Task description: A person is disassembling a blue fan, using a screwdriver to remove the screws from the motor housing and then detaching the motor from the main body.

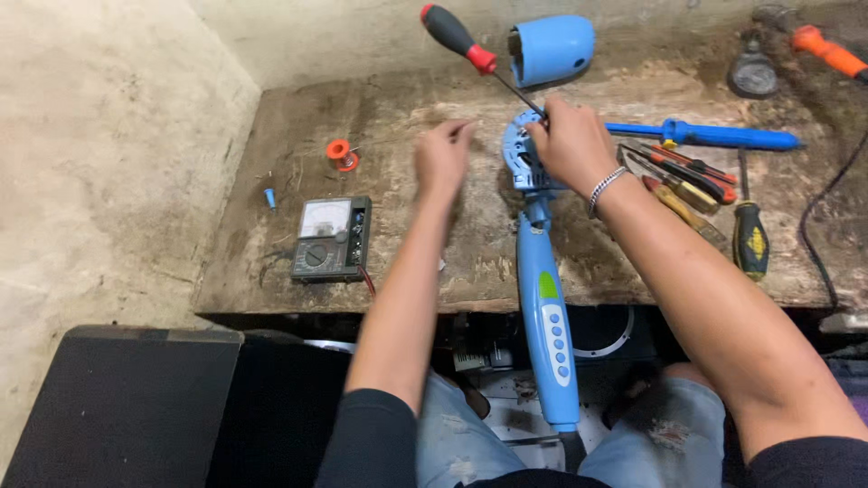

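A long blue appliance body [548, 307] with a row of buttons lies from the wooden bench toward my lap, its open round head [519, 155] on the bench. My right hand [571, 145] rests on that head and grips a screwdriver [461, 42] with a red and black handle, the shaft slanting down into the head. My left hand [442, 161] hovers just left of the head with fingers loosely curled and nothing in it. A blue domed cover [551, 48] lies at the back of the bench.
A worn wooden bench [407, 262] sits against a concrete wall. On it are an analog multimeter [330, 239], an orange solder spool [341, 153], a small blue cap [270, 197], a blue tube tool [714, 136], several screwdrivers and pliers [687, 176], a yellow-black screwdriver [750, 237] and a black cable [814, 235].
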